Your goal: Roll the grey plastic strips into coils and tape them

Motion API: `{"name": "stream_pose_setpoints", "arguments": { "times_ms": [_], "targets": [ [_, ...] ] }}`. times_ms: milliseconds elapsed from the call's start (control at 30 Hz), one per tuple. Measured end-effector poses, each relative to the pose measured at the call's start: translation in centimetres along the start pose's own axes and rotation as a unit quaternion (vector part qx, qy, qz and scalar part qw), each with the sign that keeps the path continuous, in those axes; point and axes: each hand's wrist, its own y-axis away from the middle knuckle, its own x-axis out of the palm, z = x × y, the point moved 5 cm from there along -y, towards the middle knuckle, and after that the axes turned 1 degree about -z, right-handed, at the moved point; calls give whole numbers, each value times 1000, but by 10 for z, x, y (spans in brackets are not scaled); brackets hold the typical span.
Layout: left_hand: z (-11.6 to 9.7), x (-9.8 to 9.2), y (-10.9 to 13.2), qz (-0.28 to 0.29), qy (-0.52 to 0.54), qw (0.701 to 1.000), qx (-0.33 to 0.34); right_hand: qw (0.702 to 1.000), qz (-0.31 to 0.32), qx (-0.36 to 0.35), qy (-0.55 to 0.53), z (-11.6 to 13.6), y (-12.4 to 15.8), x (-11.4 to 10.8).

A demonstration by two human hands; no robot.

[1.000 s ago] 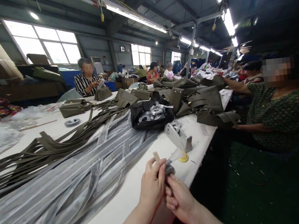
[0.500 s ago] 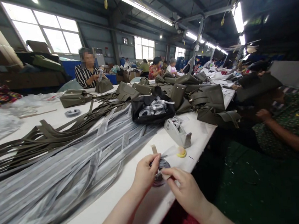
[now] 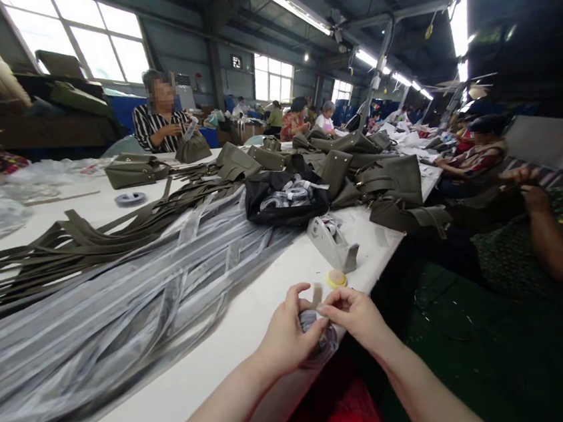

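Note:
My left hand (image 3: 289,334) is closed around a small roll of clear tape (image 3: 319,334) held at the near edge of the white table (image 3: 180,396). My right hand (image 3: 355,314) pinches the loose tan end of the tape (image 3: 316,294) just above the roll. Both hands meet over the table edge, a little in front of a grey tape dispenser (image 3: 332,242) and a small yellow disc (image 3: 336,278).
Long olive straps (image 3: 88,238) and plastic-wrapped straps (image 3: 121,308) cover the table's left. A black bag of tape rolls (image 3: 285,200) and several olive handbags (image 3: 389,183) lie beyond. A seated person's arm (image 3: 546,237) is at the right; other workers sit further back.
My hands have shifted slightly right and nearer the table edge, and my right hand now pinches the tape end above the roll. The person on the right has leaned back and raised an arm.

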Motion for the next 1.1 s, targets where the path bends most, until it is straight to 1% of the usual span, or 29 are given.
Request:
{"name": "stream_pose_setpoints", "arguments": {
  "times_ms": [67,100,133,200,267,367,500,567,633,700,767,833,900,1000,1100],
  "targets": [
    [0,4,1,38,11,999,8,993,48,71,-77,-8,-1,1],
    [0,6,1,60,14,998,15,987,76,94,-104,-9,0,1],
    [0,7,2,79,16,997,21,981,104,106,-124,-9,1,2],
    [1,8,2,99,14,995,22,973,145,109,-140,-5,4,3],
    [2,8,2,108,10,994,17,974,154,112,-124,-3,6,0],
    [2,9,3,126,7,992,14,978,158,120,-70,-5,5,-4],
    [0,11,4,151,-8,988,14,975,195,105,7,-5,5,-3],
    [0,11,3,150,-21,988,18,977,189,59,75,-1,5,-2],
    [3,9,1,135,-44,990,15,971,150,-33,184,8,6,-1],
    [12,8,-1,135,-54,989,-16,939,102,-140,297,19,11,3],
    [24,11,-2,167,6,983,-73,897,79,-218,377,25,20,8],
    [33,13,-2,192,116,965,-135,866,89,-261,418,28,28,13],
    [37,13,-2,188,205,944,-174,843,102,-296,437,30,36,14],
    [38,9,-5,140,281,927,-204,823,90,-339,447,32,43,13],
    [40,8,-5,82,324,913,-233,816,81,-360,445,30,45,15]
  ]
}}
